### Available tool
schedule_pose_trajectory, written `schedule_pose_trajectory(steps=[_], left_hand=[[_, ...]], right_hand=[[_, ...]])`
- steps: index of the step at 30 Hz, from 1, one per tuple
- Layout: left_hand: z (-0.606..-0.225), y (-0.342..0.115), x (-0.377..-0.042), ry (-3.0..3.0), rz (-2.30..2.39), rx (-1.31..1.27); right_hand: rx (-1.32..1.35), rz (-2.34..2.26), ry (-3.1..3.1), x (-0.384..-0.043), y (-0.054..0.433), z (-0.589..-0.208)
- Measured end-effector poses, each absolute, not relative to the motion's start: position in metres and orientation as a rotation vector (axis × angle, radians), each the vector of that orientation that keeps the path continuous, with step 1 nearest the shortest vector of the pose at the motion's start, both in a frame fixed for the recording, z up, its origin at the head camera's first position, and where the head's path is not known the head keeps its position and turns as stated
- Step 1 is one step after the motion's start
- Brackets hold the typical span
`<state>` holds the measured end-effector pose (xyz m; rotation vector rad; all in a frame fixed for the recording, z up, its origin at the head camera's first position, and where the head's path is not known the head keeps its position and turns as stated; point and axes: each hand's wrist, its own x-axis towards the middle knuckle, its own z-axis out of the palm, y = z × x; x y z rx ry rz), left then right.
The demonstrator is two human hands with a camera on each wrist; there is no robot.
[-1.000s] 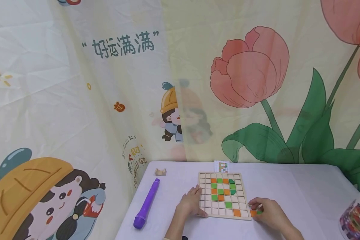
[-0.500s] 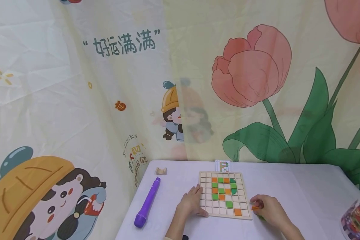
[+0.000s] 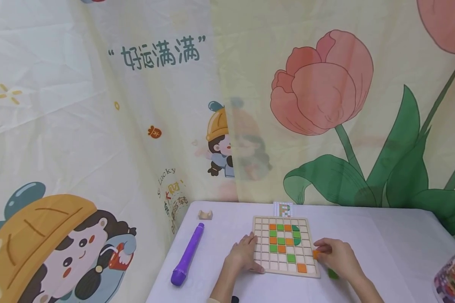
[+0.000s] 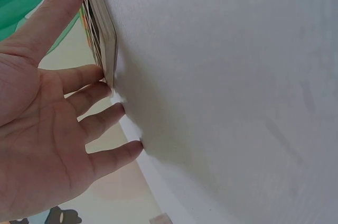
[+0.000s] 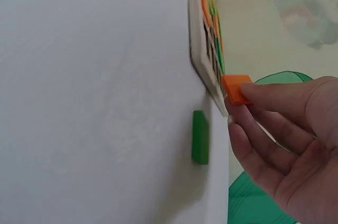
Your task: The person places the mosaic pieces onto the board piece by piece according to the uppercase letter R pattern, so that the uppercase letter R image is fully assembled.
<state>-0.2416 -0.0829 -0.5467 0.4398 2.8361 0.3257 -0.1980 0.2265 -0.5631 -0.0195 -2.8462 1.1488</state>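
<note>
A square wooden grid board [image 3: 261, 252] lies on the table, with orange, light green and dark green tiles set in some of its cells. My left hand [image 3: 242, 254] rests along the board's left edge, fingers spread and straight; in the left wrist view the thumb and index finger touch the board's side. Off the board's right edge, my right hand [image 3: 339, 257] pinches an orange square tile [image 5: 236, 90] between thumb and fingers. Below that hand a green tile [image 5: 200, 138] lies on the table, partly covered by the hand in the head view.
A small card with a coloured pattern [image 3: 283, 209] lies behind the board. To the left are a purple microphone-shaped stick [image 3: 188, 254] and a small notched wooden block [image 3: 205, 215]. A printed white tub [image 3: 453, 273] stands at the right edge. Printed curtains hang behind the table.
My right hand has lifted the orange tile off the table and moved it up to the board's right edge. The green tile stays behind on the table. My left hand keeps its place.
</note>
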Motion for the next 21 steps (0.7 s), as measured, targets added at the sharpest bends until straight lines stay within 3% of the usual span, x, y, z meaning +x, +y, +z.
schedule_pose_trajectory(steps=[21], left_hand=[[-0.546, -0.082, -0.241, 2.840, 0.326, 0.451]], right_hand=[[0.008, 1.436, -2.735, -0.213, 0.176, -0.565]])
